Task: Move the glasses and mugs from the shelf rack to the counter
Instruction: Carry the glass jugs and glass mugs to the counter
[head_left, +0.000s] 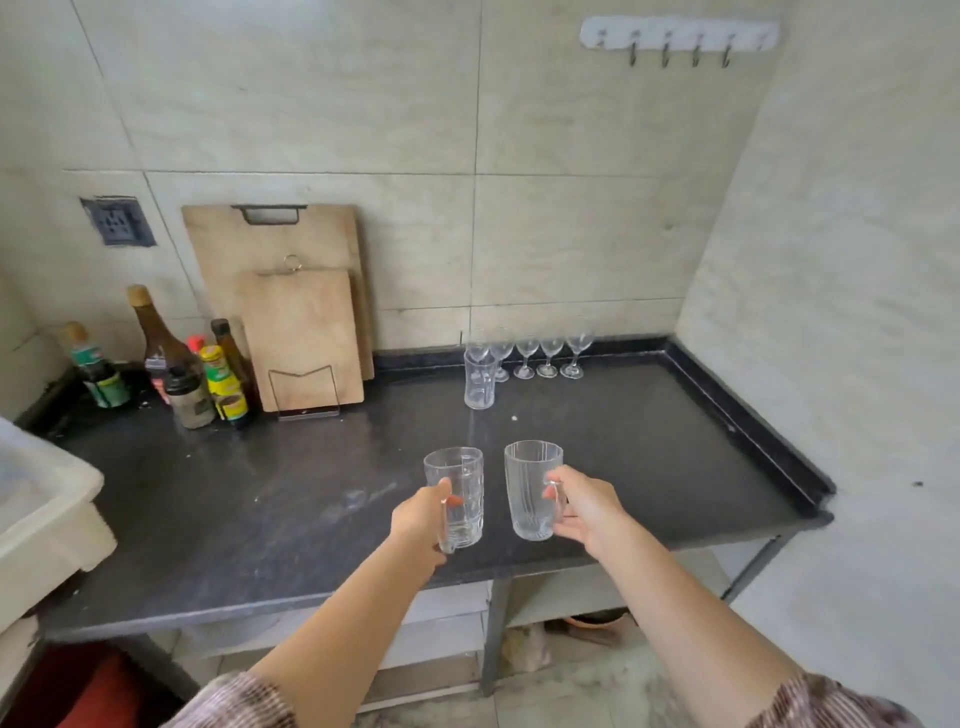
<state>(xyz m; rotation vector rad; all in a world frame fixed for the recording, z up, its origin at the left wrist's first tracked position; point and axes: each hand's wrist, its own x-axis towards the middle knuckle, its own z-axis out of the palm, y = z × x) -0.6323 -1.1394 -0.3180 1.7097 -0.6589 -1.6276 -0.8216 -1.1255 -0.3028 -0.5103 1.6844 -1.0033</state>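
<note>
My left hand (422, 519) grips the handle of a clear glass mug (457, 493) with a squared pattern. My right hand (582, 512) grips the handle of a second clear mug (530, 488) with vertical lines. Both mugs are upright above the front middle of the dark counter (260, 509); I cannot tell whether they touch it. Farther back stands a third clear mug (479, 382). Behind it, several wine glasses (535, 353) line the wall. The shelf rack is out of view.
Two wooden cutting boards (301, 332) lean on the wall at the back left, beside several sauce bottles (208, 374). A white sink (41, 514) sits at the left edge. The counter has a raised rim (753, 421) on the right. Hooks (680, 39) hang high up.
</note>
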